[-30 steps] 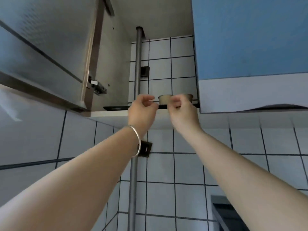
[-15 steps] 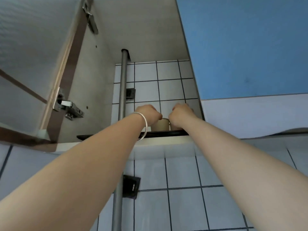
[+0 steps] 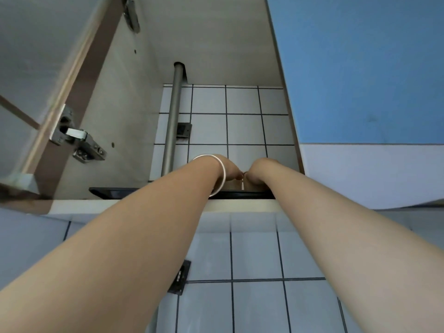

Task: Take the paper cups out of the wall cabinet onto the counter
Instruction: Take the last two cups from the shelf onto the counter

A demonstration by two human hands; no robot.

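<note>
Two bare forearms rise from the bottom corners of the frame and meet at centre, past the cabinet's pale front edge (image 3: pixel 240 205). The left hand (image 3: pixel 229 169), a silver bangle (image 3: pixel 219 173) at its wrist, and the right hand (image 3: pixel 260 168) sit close together, fingers turned away, so whether they hold anything cannot be told. Between and below them only beige slivers of the paper cups (image 3: pixel 242 185) show, on a black tray (image 3: pixel 113 192) lying on the shelf. Farther back a metal pipe (image 3: pixel 173 121) runs up white tiles.
</note>
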